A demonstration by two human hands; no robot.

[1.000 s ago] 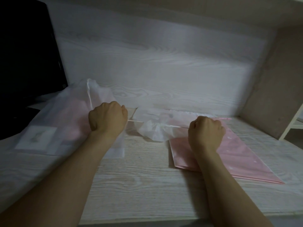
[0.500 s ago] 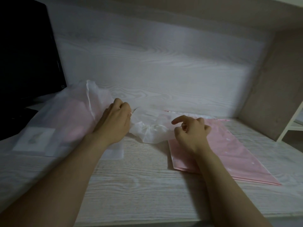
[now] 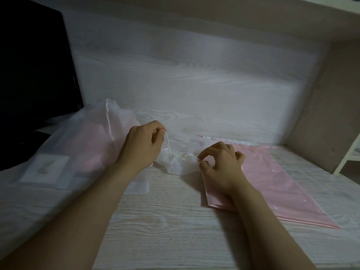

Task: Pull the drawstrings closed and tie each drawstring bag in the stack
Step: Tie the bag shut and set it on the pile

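Head view: two hands work at centre frame. Left hand [image 3: 143, 147] pinches one drawstring [image 3: 168, 142]; right hand [image 3: 220, 164] pinches another, no longer fisted. One gathered white bag [image 3: 178, 164] lies between, pink stack [image 3: 272, 178] right, second white bag [image 3: 81, 145] left.

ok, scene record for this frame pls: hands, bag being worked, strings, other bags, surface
left hand: pinching a white drawstring, lifted just above the gathered bag
right hand: thumb and forefinger pinching the other string end, over the pink stack
bag in work: translucent white, mouth gathered, between the hands, on the desk
knot: cannot tell, too small
pink bags: flat stack on the right, under the right wrist
large white bag: on the left, pink contents showing through
surface: pale wood-grain desk
far left: black monitor
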